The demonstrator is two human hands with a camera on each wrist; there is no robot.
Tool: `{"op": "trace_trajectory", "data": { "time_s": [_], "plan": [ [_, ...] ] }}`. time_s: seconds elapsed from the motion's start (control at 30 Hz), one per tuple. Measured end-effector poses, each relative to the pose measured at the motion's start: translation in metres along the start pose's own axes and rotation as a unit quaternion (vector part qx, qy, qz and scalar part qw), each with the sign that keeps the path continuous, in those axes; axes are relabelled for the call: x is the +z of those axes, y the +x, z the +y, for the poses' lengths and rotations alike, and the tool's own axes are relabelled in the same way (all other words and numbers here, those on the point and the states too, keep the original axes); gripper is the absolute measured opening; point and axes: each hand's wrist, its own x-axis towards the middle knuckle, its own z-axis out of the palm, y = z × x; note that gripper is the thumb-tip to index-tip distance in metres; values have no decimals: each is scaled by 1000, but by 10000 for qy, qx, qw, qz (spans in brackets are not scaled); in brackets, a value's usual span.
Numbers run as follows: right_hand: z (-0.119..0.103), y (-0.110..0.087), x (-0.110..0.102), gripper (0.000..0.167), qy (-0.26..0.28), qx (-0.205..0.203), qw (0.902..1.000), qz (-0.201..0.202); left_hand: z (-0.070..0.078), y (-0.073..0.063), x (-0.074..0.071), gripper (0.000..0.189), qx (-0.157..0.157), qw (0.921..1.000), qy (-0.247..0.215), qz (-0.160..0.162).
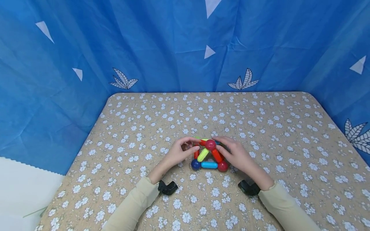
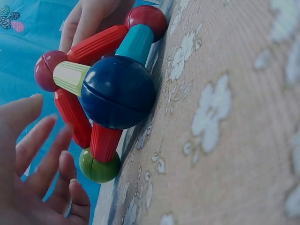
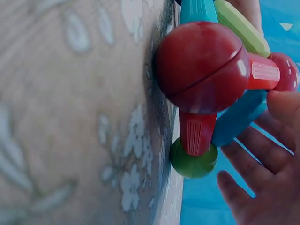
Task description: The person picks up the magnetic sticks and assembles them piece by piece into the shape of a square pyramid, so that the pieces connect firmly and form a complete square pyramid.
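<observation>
A pyramid-shaped frame of magnetic rods and balls stands on the table, with a red ball [image 1: 210,144] at its peak. Its front base has a dark blue ball [image 1: 196,164], a light blue rod [image 1: 209,165] and another red ball [image 1: 223,166]. A yellow-green rod [image 1: 203,155] and a red rod [image 1: 217,155] slope up from these corners. Green balls [image 2: 99,165] mark the back corners. My left hand [image 1: 178,151] is beside the left side, fingers loosely spread. On the right, my right hand [image 1: 237,155] has its thumb at the peak ball and its fingers extended near a blue rod [image 3: 239,117].
A beige flowered cloth [image 1: 144,128] covers the table. Blue curtains [image 1: 173,48] hang behind it and at both sides. Black wrist devices [image 1: 167,188] are worn on both arms, just above the cloth.
</observation>
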Motion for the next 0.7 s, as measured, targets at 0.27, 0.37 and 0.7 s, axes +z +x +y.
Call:
{"op": "trace_trajectory", "data": {
  "time_s": [0.27, 0.37, 0.7],
  "plan": [
    [3, -7, -11, 51, 244, 199, 9965, -773, -5, 0, 3, 42, 615, 9948, 808, -27],
    [3, -9, -14, 61, 165, 263, 9952, -926, -6, 2, 4, 40, 733, 9929, 934, -48],
    [3, -10, -11, 72, 153, 191, 9950, -972, -3, -2, 2, 56, 626, 9915, 1095, -329]
  ]
}}
